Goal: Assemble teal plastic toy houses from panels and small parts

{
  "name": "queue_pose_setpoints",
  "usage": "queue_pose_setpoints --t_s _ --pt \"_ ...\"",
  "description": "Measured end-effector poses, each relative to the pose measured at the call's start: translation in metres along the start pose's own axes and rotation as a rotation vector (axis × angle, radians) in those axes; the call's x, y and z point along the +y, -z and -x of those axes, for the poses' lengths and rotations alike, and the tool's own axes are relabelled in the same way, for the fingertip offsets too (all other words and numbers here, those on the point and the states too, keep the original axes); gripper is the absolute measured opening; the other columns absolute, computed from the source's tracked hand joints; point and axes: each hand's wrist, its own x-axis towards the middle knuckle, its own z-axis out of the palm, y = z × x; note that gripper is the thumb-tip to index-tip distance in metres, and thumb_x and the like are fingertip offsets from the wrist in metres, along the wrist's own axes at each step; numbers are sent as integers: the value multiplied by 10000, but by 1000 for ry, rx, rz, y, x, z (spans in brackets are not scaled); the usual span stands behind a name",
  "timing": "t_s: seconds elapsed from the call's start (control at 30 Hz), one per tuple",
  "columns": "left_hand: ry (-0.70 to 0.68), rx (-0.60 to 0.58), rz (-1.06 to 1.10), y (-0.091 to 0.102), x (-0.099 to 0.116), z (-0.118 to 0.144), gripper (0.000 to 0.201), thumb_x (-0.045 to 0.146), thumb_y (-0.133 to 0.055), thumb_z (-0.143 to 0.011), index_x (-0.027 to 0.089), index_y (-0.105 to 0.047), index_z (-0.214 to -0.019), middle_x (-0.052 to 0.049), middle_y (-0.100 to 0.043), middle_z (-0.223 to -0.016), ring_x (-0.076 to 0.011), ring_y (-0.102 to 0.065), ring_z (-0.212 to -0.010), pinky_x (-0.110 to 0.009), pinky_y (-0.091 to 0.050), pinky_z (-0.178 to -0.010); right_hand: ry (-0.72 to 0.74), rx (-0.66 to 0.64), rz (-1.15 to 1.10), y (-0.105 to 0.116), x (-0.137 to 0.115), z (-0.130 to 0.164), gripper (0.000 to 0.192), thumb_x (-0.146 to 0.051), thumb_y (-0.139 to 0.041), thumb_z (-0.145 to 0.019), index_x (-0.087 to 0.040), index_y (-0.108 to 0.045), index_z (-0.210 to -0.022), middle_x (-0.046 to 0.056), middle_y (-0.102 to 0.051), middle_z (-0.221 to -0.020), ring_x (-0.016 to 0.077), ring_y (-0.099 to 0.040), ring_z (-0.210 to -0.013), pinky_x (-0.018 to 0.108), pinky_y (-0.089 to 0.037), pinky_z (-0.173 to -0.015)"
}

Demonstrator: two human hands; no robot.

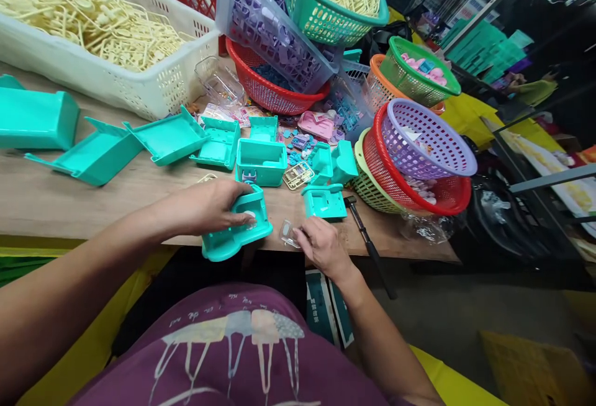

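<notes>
The left hand grips a teal housing from above, fingers wrapped over its top, at the near edge of the wooden surface, just left of the frame's centre. The housing's base juts slightly past that edge. The right hand sits just right of it, fingertips pinching a small clear piece that lies on the surface between hand and housing.

Just beyond the right hand lies a flat teal part, and beside it a hammer whose dark handle runs off the surface toward the lower right. Above the housing stands an open teal box, with more teal parts and small pink and lilac pieces scattered behind it. Teal lids lie tilted in a row toward the left of the frame.

At the upper left a white crate holds cream sprues. At top centre a lilac tray leans on a red basket, with a teal basket of cream sprues above. To the right, a purple basket nests inside a red one, and a green basket sits behind them.
</notes>
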Motion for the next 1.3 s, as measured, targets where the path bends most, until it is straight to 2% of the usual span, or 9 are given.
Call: queue_pose_setpoints --t_s 0.13,0.23,0.43,0.53,0.63,0.8,0.93,1.0,1.3 --pt "-1 24 -102 -6 7 -1 427 526 -517 -852 196 -627 -1101 -118 -717 -995 -303 -672 -891 -340 -442 -668 -207 -293 182 36 -13 -22 208 -250 -440 -993 -150 -623 -986 104 -701 -854 237 -670 -748 302 -430 -639" --pt "18 17 -146 -10 11 0 445 526 -501 -864 197 -606 -1145 -105 -717 -956 -301 -674 -876 -335 -429 -660 -195 -516 288 54 -25 -42 234 -116 -424 -949 -145 -637 -1043 128 -723 -848 277 -710 -799 308 -457 -633" --pt "-16 34 -144 -13 12 1 424 530 -519 -863 211 -607 -1129 -73 -701 -862 -274 -667 -811 -311 -398 -623 -121 -628 324 55 -42 -82 302 -79 -422 -926 -126 -704 -1026 155 -736 -989 286 -704 -959 322 -512 -732" --pt "-20 31 -122 -13 12 1 390 516 -545 -848 220 -610 -1094 -64 -703 -857 -263 -666 -802 -300 -397 -618 -138 -524 318 46 -40 -94 270 -145 -459 -940 -124 -727 -967 156 -728 -998 276 -684 -957 319 -503 -743" --pt "-6 17 -130 -11 14 2 355 478 -566 -834 213 -609 -1066 -68 -711 -860 -256 -666 -792 -292 -400 -615 -136 -262 200 21 -29 -92 199 -215 -528 -929 -177 -721 -958 123 -701 -1018 267 -634 -992 325 -489 -776" --pt "-51 -6 -176 -10 16 4 317 442 -510 -885 196 -604 -1061 -83 -717 -844 -253 -666 -767 -296 -396 -606 -138 175 -236 -26 -17 -62 219 -254 -449 -985 -189 -656 -955 86 -662 -953 210 -603 -949 325 -484 -858" --pt "-34 -22 -168 -10 18 3 304 449 -489 -909 189 -617 -998 -91 -717 -836 -254 -665 -749 -300 -404 -602 -280 480 -520 -30 -30 -34 224 -331 -390 -1018 -201 -569 -981 54 -642 -887 171 -622 -847 298 -509 -790" --pt "-17 -16 -174 -11 19 1 327 471 -486 -912 185 -630 -981 -98 -721 -847 -265 -672 -765 -306 -412 -608 -335 554 -569 -26 -40 -26 215 -348 -384 -1020 -209 -546 -1002 54 -639 -892 166 -627 -833 289 -518 -766" --pt "48 6 -176 -13 28 -2 335 441 -508 -899 170 -649 -1038 -133 -738 -947 -305 -696 -896 -329 -449 -664 -284 634 -449 -35 -55 -23 181 -305 -377 -1025 -212 -532 -1017 66 -637 -882 172 -644 -805 300 -521 -742"
